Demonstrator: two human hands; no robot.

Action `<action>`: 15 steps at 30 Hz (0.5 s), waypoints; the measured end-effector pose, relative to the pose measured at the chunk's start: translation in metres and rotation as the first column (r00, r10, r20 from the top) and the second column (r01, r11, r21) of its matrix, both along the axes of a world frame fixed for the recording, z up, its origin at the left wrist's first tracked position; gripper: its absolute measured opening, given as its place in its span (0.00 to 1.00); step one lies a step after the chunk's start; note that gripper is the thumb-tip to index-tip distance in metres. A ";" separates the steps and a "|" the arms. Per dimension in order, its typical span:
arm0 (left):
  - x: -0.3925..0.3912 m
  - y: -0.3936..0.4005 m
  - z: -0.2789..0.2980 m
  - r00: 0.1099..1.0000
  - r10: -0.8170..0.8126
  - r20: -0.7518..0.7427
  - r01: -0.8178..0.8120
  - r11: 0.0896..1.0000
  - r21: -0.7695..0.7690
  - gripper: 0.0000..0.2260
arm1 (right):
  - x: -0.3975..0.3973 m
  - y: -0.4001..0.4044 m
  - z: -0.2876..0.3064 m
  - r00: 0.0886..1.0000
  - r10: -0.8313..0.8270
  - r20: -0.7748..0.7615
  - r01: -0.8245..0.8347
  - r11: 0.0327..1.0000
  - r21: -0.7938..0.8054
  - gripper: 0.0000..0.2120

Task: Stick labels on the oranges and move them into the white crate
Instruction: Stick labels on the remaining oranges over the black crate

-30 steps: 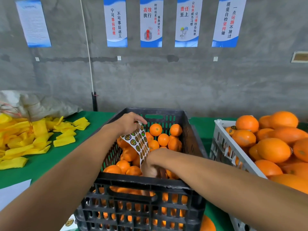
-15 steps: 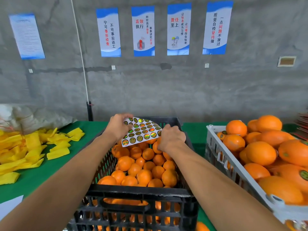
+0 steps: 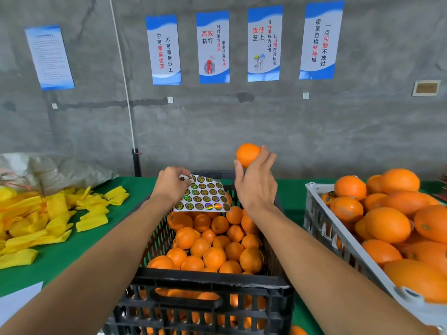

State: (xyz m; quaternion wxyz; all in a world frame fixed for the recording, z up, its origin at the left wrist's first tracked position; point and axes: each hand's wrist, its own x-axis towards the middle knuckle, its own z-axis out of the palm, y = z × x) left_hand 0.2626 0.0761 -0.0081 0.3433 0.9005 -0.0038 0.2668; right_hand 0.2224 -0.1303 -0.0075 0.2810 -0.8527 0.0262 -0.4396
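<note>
My right hand grips one orange with its fingertips, lifted above the far end of the black crate. My left hand pinches a sheet of round shiny labels by its left edge, held over the same crate. Several unlabelled oranges fill the black crate below both hands. On the right stands the white crate, piled with oranges; one near its back-left corner shows a dark label.
Yellow foam wraps lie spread over the green table at the left, with a grey sack behind them. A white paper lies at the near left. A concrete wall with posters rises behind the table.
My right hand came up out of the black crate with an orange and raised it above the label sheet. My left hand turned the sheet flatter and lifted it.
</note>
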 end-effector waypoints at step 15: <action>-0.008 -0.012 0.005 0.990 -0.097 0.106 0.109 0.988 -0.114 0.08 | -0.003 0.017 -0.008 0.905 0.247 -0.346 -0.372 0.855 -0.361 0.33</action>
